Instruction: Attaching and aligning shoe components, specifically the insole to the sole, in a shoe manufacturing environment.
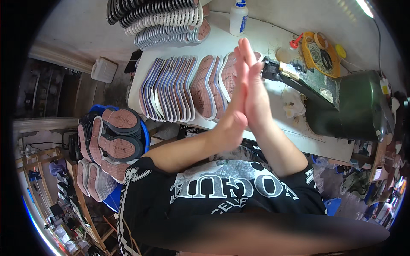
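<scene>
In front of my chest, above the near edge of a white table [171,51], my two hands are pressed palm to palm. Both my left hand [235,106] and my right hand [257,100] point away from me with straight fingers, and nothing shows between them. Behind the hands lie a few shoe soles [204,87] with pinkish-brown tops and pale rims, partly covered by my fingers. A long overlapping row of similar soles [166,89] fans out left of them. Just right of my fingertips is the dark head of a sewing machine [294,81].
Stacked black, white and grey soles [162,21] stand at the back left, beside a white bottle [238,19]. A yellow basket [309,59] sits at the far right near a dark green rounded machine housing [350,106]. A blue tub [146,132] piled with soles stands left of me.
</scene>
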Action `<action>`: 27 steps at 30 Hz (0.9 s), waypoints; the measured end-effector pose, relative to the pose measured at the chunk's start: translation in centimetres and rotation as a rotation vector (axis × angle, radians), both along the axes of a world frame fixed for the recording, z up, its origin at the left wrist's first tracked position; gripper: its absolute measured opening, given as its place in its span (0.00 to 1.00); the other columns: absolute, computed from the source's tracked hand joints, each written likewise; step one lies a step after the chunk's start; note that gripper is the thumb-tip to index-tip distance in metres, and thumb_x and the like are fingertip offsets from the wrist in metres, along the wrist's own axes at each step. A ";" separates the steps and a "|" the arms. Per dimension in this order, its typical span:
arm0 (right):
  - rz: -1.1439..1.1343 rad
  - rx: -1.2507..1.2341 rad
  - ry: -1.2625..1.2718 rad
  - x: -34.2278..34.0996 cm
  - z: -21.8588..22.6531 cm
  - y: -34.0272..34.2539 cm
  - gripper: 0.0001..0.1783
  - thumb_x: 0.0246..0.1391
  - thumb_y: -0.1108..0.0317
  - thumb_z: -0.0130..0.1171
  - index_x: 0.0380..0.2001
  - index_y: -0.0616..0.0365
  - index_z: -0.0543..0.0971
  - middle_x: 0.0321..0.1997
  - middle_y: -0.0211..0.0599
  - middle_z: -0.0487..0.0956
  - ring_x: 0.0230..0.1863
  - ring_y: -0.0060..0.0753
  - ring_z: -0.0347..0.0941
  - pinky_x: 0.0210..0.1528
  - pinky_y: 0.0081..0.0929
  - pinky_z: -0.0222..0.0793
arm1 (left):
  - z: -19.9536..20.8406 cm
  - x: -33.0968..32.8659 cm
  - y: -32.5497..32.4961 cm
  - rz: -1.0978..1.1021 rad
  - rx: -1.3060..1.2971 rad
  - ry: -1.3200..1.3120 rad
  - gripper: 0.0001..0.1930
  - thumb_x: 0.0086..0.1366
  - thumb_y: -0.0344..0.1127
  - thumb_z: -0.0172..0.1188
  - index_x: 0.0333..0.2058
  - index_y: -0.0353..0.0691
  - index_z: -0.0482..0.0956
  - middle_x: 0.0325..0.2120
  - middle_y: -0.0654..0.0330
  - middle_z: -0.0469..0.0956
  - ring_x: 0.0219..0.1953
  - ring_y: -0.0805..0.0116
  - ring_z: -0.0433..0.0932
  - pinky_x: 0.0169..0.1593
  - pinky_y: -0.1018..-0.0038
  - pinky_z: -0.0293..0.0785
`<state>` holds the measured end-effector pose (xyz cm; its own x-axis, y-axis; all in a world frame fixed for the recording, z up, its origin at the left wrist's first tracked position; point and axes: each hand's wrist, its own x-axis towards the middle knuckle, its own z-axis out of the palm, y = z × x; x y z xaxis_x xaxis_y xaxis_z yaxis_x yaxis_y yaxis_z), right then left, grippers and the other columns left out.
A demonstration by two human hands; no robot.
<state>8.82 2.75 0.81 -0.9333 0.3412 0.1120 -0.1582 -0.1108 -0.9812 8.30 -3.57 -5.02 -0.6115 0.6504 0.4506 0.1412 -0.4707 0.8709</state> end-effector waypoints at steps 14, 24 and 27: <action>0.374 1.194 0.156 2.7 -4.6 -1.0 0.73 0.29 0.19 0.47 0.67 0.69 0.44 0.72 0.60 0.42 0.74 0.56 0.31 0.69 0.52 0.23 | 2.3 -6.8 -3.6 0.022 0.312 -0.577 0.54 0.59 0.76 0.22 0.66 0.30 0.38 0.67 0.39 0.35 0.70 0.48 0.31 0.69 0.57 0.24; 0.345 0.915 -0.135 4.0 -6.8 1.5 0.23 0.50 0.63 0.64 0.49 0.56 0.70 0.38 0.35 0.75 0.31 0.22 0.72 0.43 0.23 0.62 | 1.4 -9.9 -7.4 0.311 0.180 -0.508 0.45 0.65 0.69 0.29 0.64 0.31 0.51 0.66 0.44 0.48 0.69 0.52 0.42 0.69 0.60 0.32; 0.329 -0.064 -0.297 3.4 -6.5 1.5 0.14 0.52 0.75 0.60 0.41 0.57 0.71 0.32 0.23 0.69 0.30 0.14 0.65 0.37 0.14 0.60 | -0.7 -7.6 -7.0 0.277 -0.142 -0.398 0.38 0.69 0.62 0.34 0.63 0.32 0.53 0.65 0.46 0.51 0.69 0.56 0.46 0.69 0.61 0.36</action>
<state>12.24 4.20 -5.72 -0.9819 0.0187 -0.1886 0.1827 -0.1703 -0.9683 0.72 -10.55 -5.71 -0.8764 0.4770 0.0660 -0.1121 -0.3354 0.9354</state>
